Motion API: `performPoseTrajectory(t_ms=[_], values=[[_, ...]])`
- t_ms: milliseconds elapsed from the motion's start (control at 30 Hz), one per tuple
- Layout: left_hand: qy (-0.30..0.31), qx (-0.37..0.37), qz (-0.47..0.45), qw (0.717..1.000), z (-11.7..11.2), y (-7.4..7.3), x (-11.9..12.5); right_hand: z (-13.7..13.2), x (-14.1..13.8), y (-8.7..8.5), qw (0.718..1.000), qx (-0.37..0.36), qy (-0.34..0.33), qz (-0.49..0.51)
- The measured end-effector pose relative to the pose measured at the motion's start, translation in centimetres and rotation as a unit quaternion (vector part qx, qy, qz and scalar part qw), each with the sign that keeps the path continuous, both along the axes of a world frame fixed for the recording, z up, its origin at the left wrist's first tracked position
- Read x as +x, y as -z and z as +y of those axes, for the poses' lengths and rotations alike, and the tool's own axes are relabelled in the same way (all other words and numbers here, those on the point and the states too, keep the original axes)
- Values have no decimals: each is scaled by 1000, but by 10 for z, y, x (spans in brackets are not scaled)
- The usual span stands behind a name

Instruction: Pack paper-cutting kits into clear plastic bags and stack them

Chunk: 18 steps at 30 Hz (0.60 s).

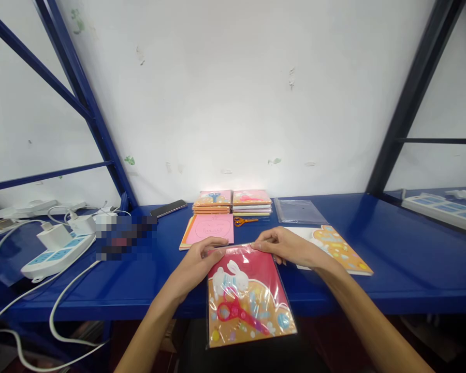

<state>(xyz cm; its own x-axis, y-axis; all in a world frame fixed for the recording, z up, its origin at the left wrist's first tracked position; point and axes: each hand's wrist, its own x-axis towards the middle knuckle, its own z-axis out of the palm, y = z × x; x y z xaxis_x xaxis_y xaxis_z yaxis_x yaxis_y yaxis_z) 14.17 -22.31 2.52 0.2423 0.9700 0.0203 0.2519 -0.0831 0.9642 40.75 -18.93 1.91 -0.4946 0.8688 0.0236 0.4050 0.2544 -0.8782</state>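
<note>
A booklet in a clear plastic bag (pixel 244 290) hangs over the table's front edge, its cover showing a white rabbit on red and orange. Inside the bag, pink scissors (pixel 236 313) lie against the cover. My left hand (pixel 202 261) pinches the bag's top left corner. At the top right, my right hand (pixel 281 246) grips the same upper edge, fingers closed. Beyond my left hand is a stack of coloured paper sheets (pixel 212 228), a pink one uppermost. Orange-handled scissors (pixel 244 221) lie beside it. Past my right hand rests an orange booklet (pixel 345 248) with white paper.
Two stacks of bagged booklets (pixel 213 199) stand by the wall. Clear plastic bags (pixel 300 211) lie right of them. A phone (pixel 169 208) is at the back left. A power strip (pixel 58 256) with plugs and white cables occupies the left; another strip (pixel 442 210) is far right.
</note>
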Motion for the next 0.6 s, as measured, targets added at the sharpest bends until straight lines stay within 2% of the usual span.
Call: performPoseTrajectory(t_ms=[167,300,367,533,600], values=[[14,-93,-58,994,-5,-3,0,-4,-3,-5,1000,16,21,4],[22,-98,-99,990,-4,-4,-6,-8,-5,-10,998,29,51,20],[8,-93,-126,988,-2,-6,-11,-10,-5,-13,998,19,51,8],[-45,-72,-177,981,4,-12,-28,-21,-8,-20,993,-77,-87,-17],[-67,-65,-194,976,5,-15,-32,-25,-13,-22,991,-82,-103,8]])
